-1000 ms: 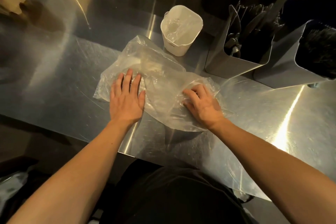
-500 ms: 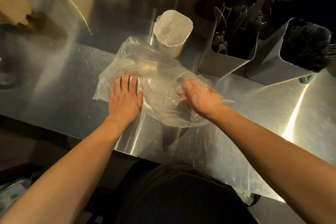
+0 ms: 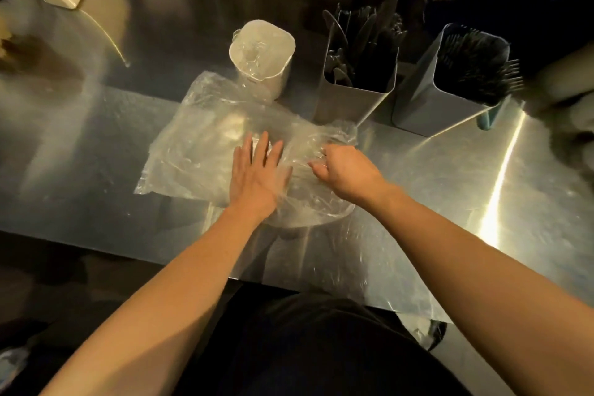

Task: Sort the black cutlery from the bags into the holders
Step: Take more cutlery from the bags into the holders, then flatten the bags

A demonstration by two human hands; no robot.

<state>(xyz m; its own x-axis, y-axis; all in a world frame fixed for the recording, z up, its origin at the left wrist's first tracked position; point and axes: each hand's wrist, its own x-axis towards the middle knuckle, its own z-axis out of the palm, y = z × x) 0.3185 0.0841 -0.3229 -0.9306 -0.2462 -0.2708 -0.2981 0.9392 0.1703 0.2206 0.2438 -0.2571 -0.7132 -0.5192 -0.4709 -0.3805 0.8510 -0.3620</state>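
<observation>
Two hands work on a clear bag lying flat on the steel bench — left hand spread, palm pressing the plastic; right hand curled, pinching the bag's edge. Beyond: white cup, then two metal holders containing black cutlery.
</observation>
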